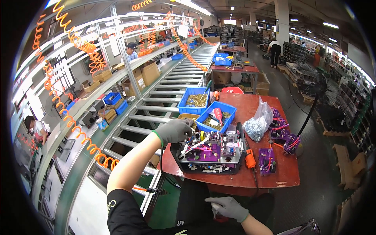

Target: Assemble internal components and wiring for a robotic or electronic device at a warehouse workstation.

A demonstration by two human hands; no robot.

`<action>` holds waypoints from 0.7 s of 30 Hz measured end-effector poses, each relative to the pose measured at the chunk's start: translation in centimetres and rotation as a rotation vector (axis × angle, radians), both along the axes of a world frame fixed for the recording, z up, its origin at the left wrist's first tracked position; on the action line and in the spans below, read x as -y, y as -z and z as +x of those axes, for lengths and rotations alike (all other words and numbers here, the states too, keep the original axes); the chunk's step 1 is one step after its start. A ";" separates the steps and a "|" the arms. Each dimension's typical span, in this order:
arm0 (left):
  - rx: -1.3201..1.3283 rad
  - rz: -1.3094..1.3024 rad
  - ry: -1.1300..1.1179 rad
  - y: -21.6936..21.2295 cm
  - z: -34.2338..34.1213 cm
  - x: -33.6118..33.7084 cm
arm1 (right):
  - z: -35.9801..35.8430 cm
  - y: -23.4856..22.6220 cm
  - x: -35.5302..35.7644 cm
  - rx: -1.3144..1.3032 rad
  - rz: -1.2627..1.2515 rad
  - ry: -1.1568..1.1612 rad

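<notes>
My left hand (172, 132), in a grey glove, reaches over the far left corner of an opened electronic unit (209, 154). Its fingers are bent together, and whatever they hold is hidden. The unit has a black casing with a purple circuit board, white and red wires and metal heat sinks. Just beyond that hand lies a small cardboard box (189, 116) of small parts. My right hand (229, 208), also gloved in grey, is low over my lap, apart from the unit. Its index finger stretches out to the left, with no held thing plainly visible.
Blue bins (181, 105) of brass-coloured screws stand behind the unit, one with a red-handled tool (217, 114). An orange electric screwdriver (250, 158), a loose purple board (267, 161) and a clear bag of parts (256, 124) lie to the right. A roller conveyor (150, 118) runs along the left.
</notes>
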State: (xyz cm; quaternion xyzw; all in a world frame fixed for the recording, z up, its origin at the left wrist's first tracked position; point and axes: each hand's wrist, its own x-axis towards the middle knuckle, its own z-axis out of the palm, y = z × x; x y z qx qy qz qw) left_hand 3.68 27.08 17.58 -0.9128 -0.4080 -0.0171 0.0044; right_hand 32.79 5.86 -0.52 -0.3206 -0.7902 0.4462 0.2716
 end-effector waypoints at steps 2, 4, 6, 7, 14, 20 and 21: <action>-0.144 0.014 -0.086 0.2 0.1 -0.6 | 2.1 0.7 0.8 -0.023 -0.034 0.049; -0.050 -0.137 -0.076 0.7 -0.5 -0.7 | 3.9 0.6 1.7 -0.114 -0.125 0.158; -0.037 -0.167 -0.078 1.5 -1.2 -1.4 | 5.0 0.7 2.2 -0.088 -0.195 0.181; -0.036 -0.138 -0.046 1.6 -1.1 -1.7 | 5.4 1.0 2.4 -0.055 -0.263 0.215; 0.050 -0.325 0.015 1.7 -2.0 -3.2 | 4.9 2.6 2.3 -0.104 -0.347 0.199; -0.127 -0.196 0.092 0.5 -0.7 -3.1 | 3.6 4.4 1.7 -0.027 -0.405 0.094; -0.123 -0.202 0.094 0.0 -0.5 -2.9 | 3.3 4.8 1.7 -0.019 -0.384 0.059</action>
